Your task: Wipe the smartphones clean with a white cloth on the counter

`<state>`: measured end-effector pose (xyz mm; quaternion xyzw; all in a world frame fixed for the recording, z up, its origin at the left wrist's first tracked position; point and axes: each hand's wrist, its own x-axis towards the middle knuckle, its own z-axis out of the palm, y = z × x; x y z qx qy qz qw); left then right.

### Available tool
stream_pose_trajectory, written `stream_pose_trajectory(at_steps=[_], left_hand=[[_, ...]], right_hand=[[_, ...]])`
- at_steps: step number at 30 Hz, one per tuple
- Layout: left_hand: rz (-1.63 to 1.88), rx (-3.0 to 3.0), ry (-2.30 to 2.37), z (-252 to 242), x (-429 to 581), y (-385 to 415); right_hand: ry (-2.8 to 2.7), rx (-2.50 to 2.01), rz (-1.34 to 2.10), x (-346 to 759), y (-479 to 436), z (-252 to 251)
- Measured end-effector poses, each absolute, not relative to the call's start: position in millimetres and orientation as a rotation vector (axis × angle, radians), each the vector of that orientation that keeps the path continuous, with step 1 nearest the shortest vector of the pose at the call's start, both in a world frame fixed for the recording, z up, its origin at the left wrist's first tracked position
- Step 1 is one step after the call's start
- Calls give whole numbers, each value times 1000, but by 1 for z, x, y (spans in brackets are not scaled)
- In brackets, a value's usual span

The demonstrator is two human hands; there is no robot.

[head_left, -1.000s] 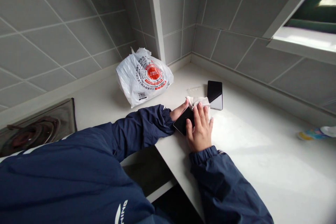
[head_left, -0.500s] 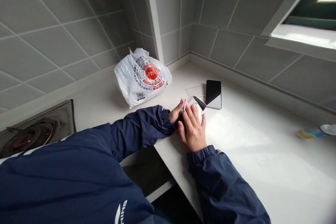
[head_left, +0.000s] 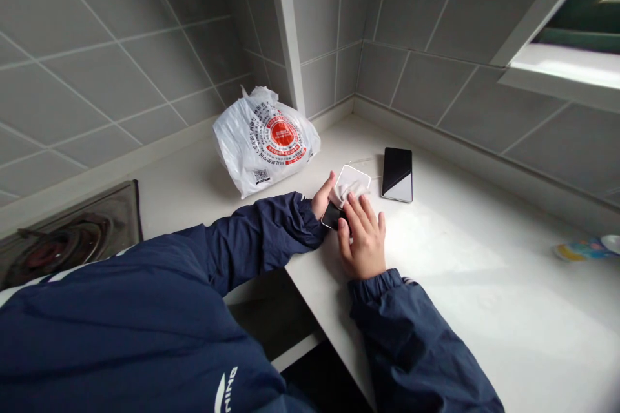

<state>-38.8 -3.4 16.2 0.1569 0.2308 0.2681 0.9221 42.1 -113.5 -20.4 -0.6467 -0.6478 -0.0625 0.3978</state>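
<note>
My left hand (head_left: 322,197) grips a black phone (head_left: 332,215), and only one end of the phone shows past my fingers. My right hand (head_left: 362,239) lies over the phone, pressing a crumpled white cloth (head_left: 349,192) against it. Above the cloth sits a pale rounded-corner square piece (head_left: 352,175), and I cannot tell what it is. A second phone (head_left: 397,174) lies flat on the white counter (head_left: 460,251), just right of my hands and apart from them.
A white plastic bag (head_left: 264,145) with a red emblem stands in the counter's corner against grey tiled walls. A metal gas hob (head_left: 72,235) lies to the left. A colourful object (head_left: 584,249) lies at the far right, below a window ledge (head_left: 566,68).
The black phone has turned and now shows less past my hands. The white cloth has shifted, and the pale rounded piece now shows above it.
</note>
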Motion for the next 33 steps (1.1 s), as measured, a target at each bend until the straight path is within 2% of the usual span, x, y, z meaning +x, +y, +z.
stream_pose_trajectory(at_steps=[10,22,33], left_hand=[[441,541,634,25,-50,5],[591,462,628,14,-45,12],[489,499,662,14,-47,16]], right_hand=[[-1802,-1404,-200,33,-120,-10],[-1739,-1536,-242,32,-118,-19],[-1824,-1500,-187,26,-122,-17]])
